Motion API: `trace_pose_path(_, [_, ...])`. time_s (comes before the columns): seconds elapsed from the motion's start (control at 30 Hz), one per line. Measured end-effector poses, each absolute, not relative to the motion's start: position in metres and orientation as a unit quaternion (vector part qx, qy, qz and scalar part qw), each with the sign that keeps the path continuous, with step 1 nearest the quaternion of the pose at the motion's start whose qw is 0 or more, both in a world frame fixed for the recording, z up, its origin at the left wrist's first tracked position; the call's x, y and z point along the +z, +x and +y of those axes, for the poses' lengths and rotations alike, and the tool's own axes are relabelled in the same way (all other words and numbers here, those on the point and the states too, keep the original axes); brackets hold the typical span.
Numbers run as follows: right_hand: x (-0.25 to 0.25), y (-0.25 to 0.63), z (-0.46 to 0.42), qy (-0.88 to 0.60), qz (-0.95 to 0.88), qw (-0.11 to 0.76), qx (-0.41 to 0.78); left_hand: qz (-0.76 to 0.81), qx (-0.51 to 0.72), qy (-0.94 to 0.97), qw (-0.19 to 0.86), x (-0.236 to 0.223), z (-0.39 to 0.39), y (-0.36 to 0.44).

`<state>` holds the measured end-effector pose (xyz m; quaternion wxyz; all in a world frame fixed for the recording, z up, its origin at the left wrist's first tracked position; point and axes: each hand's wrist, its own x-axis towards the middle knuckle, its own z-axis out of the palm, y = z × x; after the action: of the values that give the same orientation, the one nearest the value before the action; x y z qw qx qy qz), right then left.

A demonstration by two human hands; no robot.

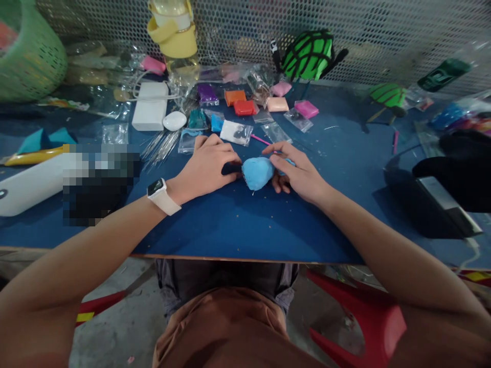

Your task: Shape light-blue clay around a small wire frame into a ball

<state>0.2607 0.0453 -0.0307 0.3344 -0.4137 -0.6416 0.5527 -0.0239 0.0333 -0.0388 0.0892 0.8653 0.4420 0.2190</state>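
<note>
A rounded lump of light blue modelling clay (258, 173) is just above the blue table, between my two hands. My right hand (297, 171) holds it from the right, fingers curled, with another bit of blue showing among them. On the other side, my left hand (213, 163) has its fingers bent around a dark piece (231, 167) against the clay's left side; what that piece is I cannot make out. A thin wire end pokes out under the lump. Behind the hands lies a pink stick (260, 139), near a white clay packet (236, 132).
Coloured clay packets, such as an orange one (235, 97), lie along the back with a white power bank (150, 106) and thin wires (163, 145). A green-and-black turtle shape (310, 53) leans on the mesh. A green basket (30, 56) stands left, a dark box (429, 204) right.
</note>
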Motion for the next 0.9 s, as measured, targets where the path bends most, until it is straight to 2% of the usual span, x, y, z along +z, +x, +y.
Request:
trace_pose_path(0.47, [-0.0355, 0.2644, 0.0504, -0.398, -0.657, 0.312, 0.559, 0.453, 0.225, 0.857, 0.101, -0.0371, 0.0326, -0.0161])
trace_pose_path(0.73, [-0.0363, 0.2668, 0.0522, -0.402, -0.676, 0.303, 0.538, 0.449, 0.210, 0.867, 0.049, -0.0398, 0.0346, -0.0215])
trace_pose_path(0.9, [-0.0333, 0.2678, 0.0510, -0.408, -0.693, 0.282, 0.524, 0.446, 0.206, 0.869, 0.061, -0.0415, 0.0358, -0.0235])
